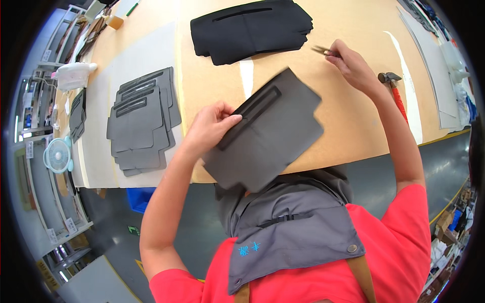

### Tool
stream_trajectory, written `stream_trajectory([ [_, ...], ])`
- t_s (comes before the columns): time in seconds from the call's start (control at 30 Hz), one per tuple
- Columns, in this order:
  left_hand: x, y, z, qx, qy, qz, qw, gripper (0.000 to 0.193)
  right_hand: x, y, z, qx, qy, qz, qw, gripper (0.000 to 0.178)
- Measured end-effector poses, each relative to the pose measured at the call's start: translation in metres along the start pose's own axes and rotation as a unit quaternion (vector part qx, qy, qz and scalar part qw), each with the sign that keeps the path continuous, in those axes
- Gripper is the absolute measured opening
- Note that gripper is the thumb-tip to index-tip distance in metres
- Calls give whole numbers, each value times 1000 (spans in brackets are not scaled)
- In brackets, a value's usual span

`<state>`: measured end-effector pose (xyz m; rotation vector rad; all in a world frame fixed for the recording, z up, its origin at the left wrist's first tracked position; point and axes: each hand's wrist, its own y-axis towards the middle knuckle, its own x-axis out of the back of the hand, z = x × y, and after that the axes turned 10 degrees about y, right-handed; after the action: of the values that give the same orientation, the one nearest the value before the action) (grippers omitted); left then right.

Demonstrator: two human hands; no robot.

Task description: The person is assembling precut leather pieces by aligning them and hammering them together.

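Observation:
My left hand (214, 123) pinches a dark grey panel (283, 134) with notched edges by its slotted side, thumb on top. The panel is tilted above the table's front edge, and a long black-framed slot runs along it. Up and to the right of the panel, my right hand (348, 63) is closed on a small two-pronged metal tool (319, 50), its tips pointing left. Most of the tool is hidden in my fingers, so I cannot tell whether it is snips or tweezers. Just beyond its tips lies a pile of black slotted panels (247, 35).
Several grey slotted panels (136, 129) overlap on the left of the table (364, 131). A red-handled hammer (396, 93) lies at the right, beside a white strip (408, 86). A small fan (58, 155) stands at the left edge; an amber bottle (114, 21) is at the far left.

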<state>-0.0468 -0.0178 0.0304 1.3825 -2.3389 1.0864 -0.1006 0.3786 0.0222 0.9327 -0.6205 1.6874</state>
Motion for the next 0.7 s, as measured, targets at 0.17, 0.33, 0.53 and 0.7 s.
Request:
stream_trajectory([
  [0.17, -34, -26, -11, 36, -275, 32, 960, 32, -41, -25, 93, -72, 436, -6, 897, 23],
  [0.33, -49, -26, -26, 59, -302, 19, 951, 29, -100, -34, 130, -115, 520, 44, 845, 28],
  [0.53, -50, -23, -19, 57, -300, 12, 952, 18, -110, -37, 138, -71, 501, 12, 863, 27],
  [0.7, -51, -26, -12, 103, -440, 56, 890, 18, -106, -41, 132, -57, 519, 18, 853, 24],
])
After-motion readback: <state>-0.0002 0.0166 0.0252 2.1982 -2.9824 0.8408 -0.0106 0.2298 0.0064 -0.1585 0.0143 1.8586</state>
